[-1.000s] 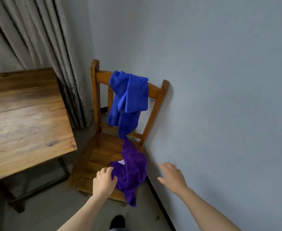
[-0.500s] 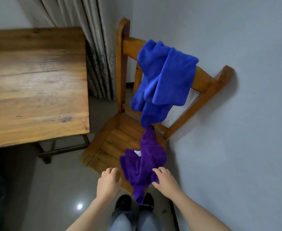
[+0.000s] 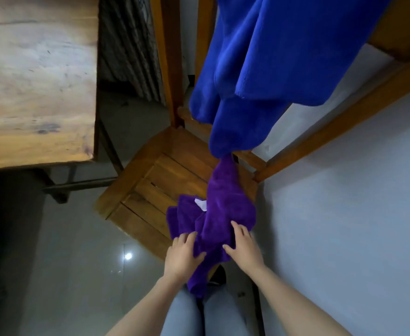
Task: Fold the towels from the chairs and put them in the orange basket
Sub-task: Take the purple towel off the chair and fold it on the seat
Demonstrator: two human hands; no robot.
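Observation:
A crumpled purple towel (image 3: 221,209) lies on the seat of a wooden chair (image 3: 150,183), with one end hanging over the seat's front edge. My left hand (image 3: 182,255) pinches its lower left part between thumb and fingers. My right hand (image 3: 244,246) grips its lower right part the same way. A blue towel (image 3: 271,57) is draped over the chair's backrest and hangs down to the top of the purple one. The orange basket is not in view.
A wooden table (image 3: 34,81) on a dark metal frame stands left of the chair. A grey curtain (image 3: 128,44) hangs behind them. A pale wall (image 3: 344,214) runs close along the chair's right side. My legs in grey trousers are below, on a glossy grey floor (image 3: 77,263).
The view has moved in close to the chair and tilted down. Both hands have come onto the purple towel and closed on its lower part; a second ago they were apart and open.

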